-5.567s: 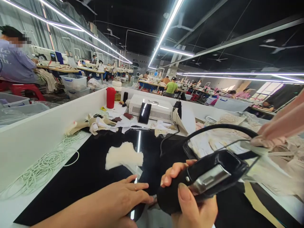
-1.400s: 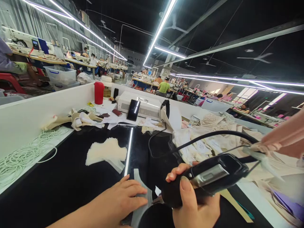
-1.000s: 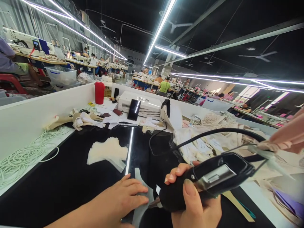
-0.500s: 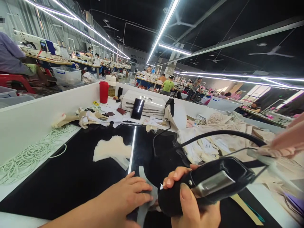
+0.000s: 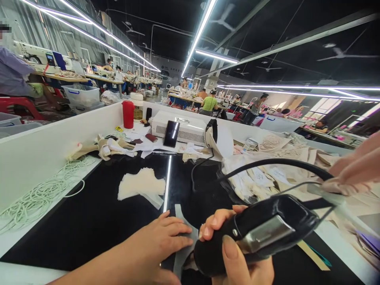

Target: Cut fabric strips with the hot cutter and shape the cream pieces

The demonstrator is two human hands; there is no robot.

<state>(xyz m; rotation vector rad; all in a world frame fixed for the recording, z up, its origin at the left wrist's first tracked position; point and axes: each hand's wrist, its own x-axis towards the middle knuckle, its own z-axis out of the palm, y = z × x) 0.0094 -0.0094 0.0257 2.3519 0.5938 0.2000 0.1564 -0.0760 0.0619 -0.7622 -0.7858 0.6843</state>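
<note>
My right hand [image 5: 237, 257] is closed round the handle of a black hand-held iron [image 5: 261, 231] with a shiny metal side; its black cord [image 5: 276, 163] arcs off to the right. My left hand [image 5: 154, 245] lies flat, fingers stretched out, on a pale grey fabric strip [image 5: 184, 237] on the black work mat [image 5: 89, 221]. The iron's padded front end sits just right of my left fingertips. A small stack of cream fabric pieces [image 5: 142, 185] lies farther back on the mat.
A white machine box [image 5: 184, 128] with a phone [image 5: 171, 133] leaning on it stands at the back, with a red cup [image 5: 128, 114]. Coiled white cord [image 5: 38, 196] lies left. A heap of cream pieces [image 5: 282, 166] lies right. Another person's pink-sleeved arm [image 5: 356, 168] reaches in.
The view has shifted a little. My left hand stays flat on the strip and my right hand keeps hold of the iron, nudged slightly along the strip.
</note>
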